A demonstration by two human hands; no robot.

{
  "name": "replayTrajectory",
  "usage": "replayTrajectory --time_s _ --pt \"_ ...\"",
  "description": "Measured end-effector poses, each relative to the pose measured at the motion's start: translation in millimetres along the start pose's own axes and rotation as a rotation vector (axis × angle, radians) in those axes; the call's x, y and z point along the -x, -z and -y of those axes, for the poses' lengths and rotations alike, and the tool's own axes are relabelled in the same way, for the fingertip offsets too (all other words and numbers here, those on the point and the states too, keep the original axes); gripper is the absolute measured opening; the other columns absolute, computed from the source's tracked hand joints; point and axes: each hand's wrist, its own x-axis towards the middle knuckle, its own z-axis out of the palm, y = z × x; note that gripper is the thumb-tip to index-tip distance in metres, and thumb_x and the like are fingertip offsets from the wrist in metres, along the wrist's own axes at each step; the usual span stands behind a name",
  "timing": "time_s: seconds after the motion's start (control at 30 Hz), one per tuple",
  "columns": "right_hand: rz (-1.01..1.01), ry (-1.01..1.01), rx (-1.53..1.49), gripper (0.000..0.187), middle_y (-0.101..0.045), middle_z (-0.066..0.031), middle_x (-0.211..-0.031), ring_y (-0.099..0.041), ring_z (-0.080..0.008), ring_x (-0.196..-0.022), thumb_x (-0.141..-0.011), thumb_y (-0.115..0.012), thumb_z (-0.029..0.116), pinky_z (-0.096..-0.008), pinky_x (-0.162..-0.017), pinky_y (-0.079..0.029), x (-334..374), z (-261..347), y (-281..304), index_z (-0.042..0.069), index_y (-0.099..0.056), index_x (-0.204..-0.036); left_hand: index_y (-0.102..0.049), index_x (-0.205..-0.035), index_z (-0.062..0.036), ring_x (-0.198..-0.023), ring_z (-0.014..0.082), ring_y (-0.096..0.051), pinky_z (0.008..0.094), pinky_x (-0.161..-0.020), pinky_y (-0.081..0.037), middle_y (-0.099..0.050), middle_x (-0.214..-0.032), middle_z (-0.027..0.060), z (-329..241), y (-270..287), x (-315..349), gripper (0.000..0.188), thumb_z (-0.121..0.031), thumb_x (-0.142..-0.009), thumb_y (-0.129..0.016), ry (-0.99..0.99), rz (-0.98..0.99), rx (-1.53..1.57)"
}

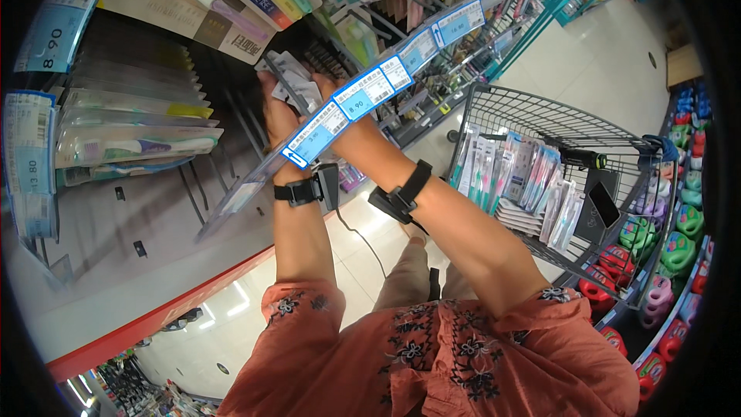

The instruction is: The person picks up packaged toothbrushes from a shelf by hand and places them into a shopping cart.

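In the head view, the clear plastic packs [293, 81] sit at eleven o'clock behind the price rail [359, 100], between the left hand [276, 117] and right hand [330, 87]. The hands flank them closely, fingers partly hidden, so I cannot tell whether they grip. The packs look light, with slippery, fairly stiff plastic that could crease; pinching the side edges seems best. Similar packs [525, 170] fill the cart [567, 112] at three o'clock.
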Motion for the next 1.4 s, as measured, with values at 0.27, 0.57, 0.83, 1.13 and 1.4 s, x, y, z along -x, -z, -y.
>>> replayTrajectory --time_s 0.27,0.57,0.83,1.13,1.4 --pt "-0.006 -0.006 -0.091 0.067 -0.066 -0.0225 -0.118 -0.063 -0.0431 -0.104 -0.083 -0.075 0.031 -0.0474 -0.085 -0.054 22.8 6.2 21.2 0.012 -0.05 -0.143 -0.057 -0.125 -0.004 -0.099 0.025 -0.068 0.0378 -0.088 -0.057 -0.069 -0.107 0.014 22.7 9.9 17.2 0.058 -0.056 -0.104 -0.042 -0.069 0.036 0.045" --pt "0.108 -0.07 -0.034 0.075 -0.064 -0.0227 -0.122 -0.062 -0.0405 -0.111 -0.073 -0.082 0.04 -0.0453 -0.093 -0.052 19.0 0.8 28.3 0.01 -0.056 -0.138 -0.055 -0.13 -0.0052 -0.102 0.0256 -0.068 0.0377 -0.09 -0.057 -0.068 -0.115 0.0154 19.6 6.9 23.9 0.049 -0.047 -0.106 -0.045 -0.036 0.094 0.182" --pt "0.267 -0.149 -0.101 0.063 -0.067 -0.02 -0.118 -0.063 -0.0368 -0.111 -0.075 -0.082 0.043 -0.0416 -0.095 -0.051 6.8 -15.0 17.0 0.006 -0.063 -0.121 -0.063 -0.111 -0.0036 -0.095 0.0153 -0.06 0.0263 -0.087 -0.046 -0.065 -0.102 0.0051 18.7 17.1 23.2 0.033 -0.032 -0.104 -0.046 -0.187 -0.011 -0.21" --pt "0.256 -0.108 -0.14 0.047 -0.069 -0.0162 -0.112 -0.066 -0.0315 -0.105 -0.083 -0.075 0.039 -0.0394 -0.091 -0.052 -0.5 -1.7 13.5 0.005 -0.064 -0.114 -0.063 -0.113 -0.0038 -0.095 0.0145 -0.062 0.0282 -0.087 -0.048 -0.066 -0.107 0.0051 14.9 16.3 24.2 0.028 -0.026 -0.1 -0.052 -0.154 -0.085 -0.2" --pt "0.23 -0.165 -0.321 0.049 -0.069 -0.0164 -0.111 -0.066 -0.0294 -0.107 -0.079 -0.08 0.034 -0.0368 -0.093 -0.051 8.8 -3.9 16.9 0.005 -0.064 -0.114 -0.059 -0.12 -0.0047 -0.099 0.0171 -0.066 0.0306 -0.088 -0.053 -0.068 -0.109 0.0074 17.6 24.7 22.8 0.027 -0.023 -0.101 -0.054 -0.18 -0.068 -0.126"
